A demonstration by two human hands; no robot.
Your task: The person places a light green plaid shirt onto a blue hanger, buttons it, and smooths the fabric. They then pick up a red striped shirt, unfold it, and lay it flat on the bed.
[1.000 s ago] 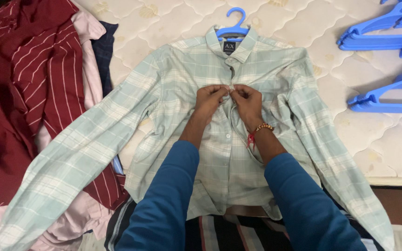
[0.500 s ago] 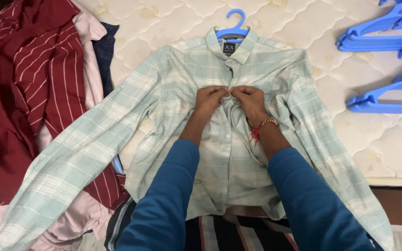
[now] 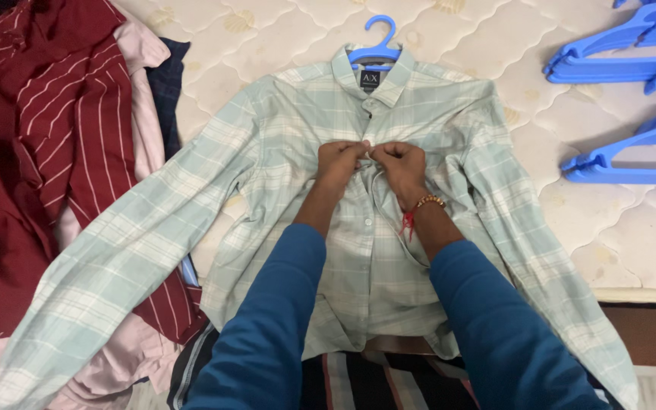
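Note:
A pale green plaid shirt [image 3: 282, 144] lies spread front-up on a cream quilted mattress [image 3: 282, 38], hung on a blue plastic hanger [image 3: 374, 47] whose hook pokes out above the collar. My left hand [image 3: 339, 163] and my right hand [image 3: 399, 165] meet at the shirt's front placket, a little below the collar. Each pinches one edge of the placket, pressed together around a small button. The button itself is mostly hidden by my fingers. Blue sleeves cover both my arms, and a bead bracelet with a red thread circles my right wrist.
A heap of clothes [image 3: 47, 152] lies at the left: dark red striped shirts, a pink one and a navy one. Several blue hangers [image 3: 624, 68] are stacked at the upper right. A dark striped cloth [image 3: 358, 380] lies under the shirt's hem. The mattress edge runs along the lower right.
My hands have stayed at the same spot on the placket, with small finger shifts; the right hand closed in against the left. The shirt has not shifted.

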